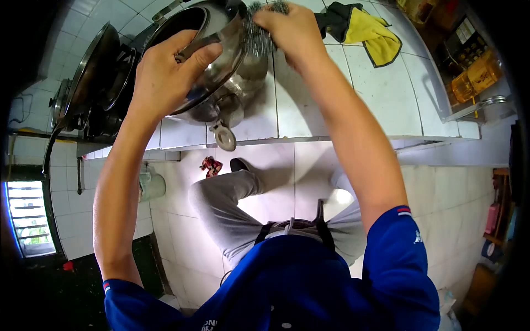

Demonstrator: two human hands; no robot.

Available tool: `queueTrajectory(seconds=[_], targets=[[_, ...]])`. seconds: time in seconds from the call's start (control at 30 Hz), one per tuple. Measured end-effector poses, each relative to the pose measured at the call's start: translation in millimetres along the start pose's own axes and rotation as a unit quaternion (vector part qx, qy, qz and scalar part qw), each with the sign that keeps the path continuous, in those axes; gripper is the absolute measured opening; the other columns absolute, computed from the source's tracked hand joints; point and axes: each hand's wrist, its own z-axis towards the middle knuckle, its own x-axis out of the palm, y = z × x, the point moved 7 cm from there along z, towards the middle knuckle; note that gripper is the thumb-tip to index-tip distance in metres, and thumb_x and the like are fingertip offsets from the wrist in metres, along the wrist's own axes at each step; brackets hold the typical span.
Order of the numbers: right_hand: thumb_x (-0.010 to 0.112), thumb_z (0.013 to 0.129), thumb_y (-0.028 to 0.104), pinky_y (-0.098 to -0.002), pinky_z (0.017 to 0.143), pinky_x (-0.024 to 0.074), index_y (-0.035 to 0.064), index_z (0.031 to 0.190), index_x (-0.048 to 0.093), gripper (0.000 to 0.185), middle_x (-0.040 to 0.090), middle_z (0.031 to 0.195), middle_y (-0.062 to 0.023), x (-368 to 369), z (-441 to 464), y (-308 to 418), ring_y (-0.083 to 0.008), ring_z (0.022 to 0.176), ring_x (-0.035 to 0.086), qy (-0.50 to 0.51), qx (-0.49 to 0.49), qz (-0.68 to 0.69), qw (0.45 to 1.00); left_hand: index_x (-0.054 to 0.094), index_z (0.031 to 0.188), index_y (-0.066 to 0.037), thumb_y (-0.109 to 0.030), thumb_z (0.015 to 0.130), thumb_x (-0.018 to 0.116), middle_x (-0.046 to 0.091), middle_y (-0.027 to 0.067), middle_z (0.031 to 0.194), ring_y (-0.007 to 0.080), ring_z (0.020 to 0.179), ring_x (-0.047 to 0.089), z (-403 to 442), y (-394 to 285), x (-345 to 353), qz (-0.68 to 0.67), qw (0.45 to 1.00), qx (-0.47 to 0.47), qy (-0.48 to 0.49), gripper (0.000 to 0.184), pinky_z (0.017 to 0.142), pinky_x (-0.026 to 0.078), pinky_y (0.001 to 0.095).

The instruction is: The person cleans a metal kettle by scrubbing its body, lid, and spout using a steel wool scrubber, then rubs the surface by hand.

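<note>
A shiny metal pot (243,77) stands tilted on the white tiled counter, its dark opening toward the upper left and a metal lug hanging at its near side. My left hand (165,71) is closed around a metal handle at the pot's rim. At the pot's right side, my right hand (290,30) grips a grey, wiry metal scourer (258,37), which touches the pot's outer wall. Some fingertips of the right hand are hidden by the scourer.
A yellow and grey cloth (372,36) lies on the counter (381,91) to the right. Dark pans (91,71) stand at the left. A bottle of yellow liquid (477,76) is at the far right. Below are the floor, a green bucket (152,185) and a red item (211,166).
</note>
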Motion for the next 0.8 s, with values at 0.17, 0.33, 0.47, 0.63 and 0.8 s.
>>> queueTrajectory(seconds=[0.17,0.33,0.47,0.63,0.8], targets=[[0.073,0.075,0.016,-0.0286,0.059,0.0484,-0.0028,0.088,0.068,0.023,0.064,0.068,-0.0067,2.2,-34.9,-7.9,-0.0113,0.062,0.057,-0.028,-0.049,-0.011,0.998,0.066,0.111,0.000,-0.039,0.090,0.069,0.065,0.0055,0.081,0.0112,0.076,0.055,1.3,-1.9,-1.1,0.013,1.000,0.006,0.008,0.044,0.072,0.046,0.0273],[0.072,0.079,0.016,-0.0320,0.063,0.0502,-0.0032,0.094,0.068,0.025,0.069,0.078,-0.0059,0.5,4.8,0.4,-0.0135,0.068,0.061,-0.030,-0.037,-0.117,0.992,0.065,0.114,0.001,-0.036,0.091,0.069,0.068,0.0075,0.088,0.0109,0.082,0.057,-2.1,-2.4,-1.8,0.008,1.000,0.009,-0.020,0.044,0.075,0.047,0.0266],[0.076,0.070,0.005,-0.0320,0.068,0.0527,-0.0009,0.083,0.066,0.018,0.065,0.068,-0.0112,14.0,-76.9,6.8,-0.0142,0.069,0.061,-0.038,-0.175,0.066,0.982,0.071,0.104,-0.010,-0.049,0.087,0.067,0.065,0.0067,0.065,0.0190,0.063,0.062,1.9,4.2,-1.0,0.012,0.999,0.013,-0.029,0.043,0.066,0.048,0.0328],[0.074,0.074,0.014,-0.0322,0.061,0.0507,-0.0024,0.079,0.065,0.020,0.068,0.071,-0.0090,9.5,-8.3,-8.6,-0.0141,0.067,0.063,-0.053,-0.043,0.080,0.994,0.070,0.100,-0.009,-0.049,0.086,0.068,0.063,0.0053,0.063,0.0182,0.061,0.058,1.7,4.9,-1.7,0.010,0.997,0.058,-0.056,0.043,0.063,0.047,0.0330],[0.073,0.076,0.015,-0.0335,0.066,0.0517,-0.0044,0.085,0.065,0.023,0.069,0.075,-0.0120,12.7,-58.9,7.2,-0.0138,0.072,0.063,-0.065,-0.174,0.033,0.982,0.071,0.102,-0.009,-0.047,0.087,0.068,0.064,0.0055,0.064,0.0172,0.062,0.062,3.5,7.7,-0.8,0.003,0.997,0.061,-0.046,0.041,0.063,0.047,0.0327]])
